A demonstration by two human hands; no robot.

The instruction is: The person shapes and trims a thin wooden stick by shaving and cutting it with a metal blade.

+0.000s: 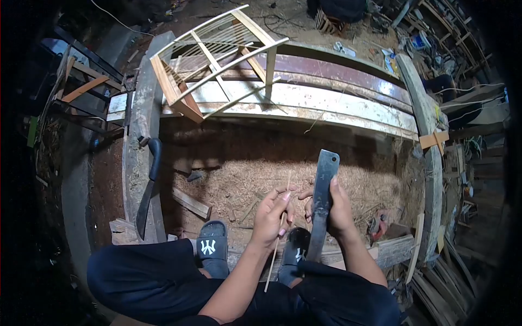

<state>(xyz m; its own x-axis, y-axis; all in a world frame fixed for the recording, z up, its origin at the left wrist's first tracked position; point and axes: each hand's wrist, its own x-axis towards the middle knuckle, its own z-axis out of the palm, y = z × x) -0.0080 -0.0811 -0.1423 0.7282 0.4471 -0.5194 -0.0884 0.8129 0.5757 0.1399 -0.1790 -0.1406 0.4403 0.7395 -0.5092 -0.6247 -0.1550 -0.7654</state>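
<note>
a rough wooden bench (pixel 348 111) spans the view, open in its middle. at its far left corner a slatted wooden frame (pixel 212 64) stands tilted. along the inner edge of its left beam lies a black-handled knife (pixel 150 183). above the opening, toward the near edge, the right hand (pixel 338 209) is wrapped around a flat dark metal tool (pixel 325 185), holed near its far end. just beside it, the left hand (pixel 275 213) pinches a thin wooden stick (pixel 273 256), lower end slanting toward the lap.
</note>
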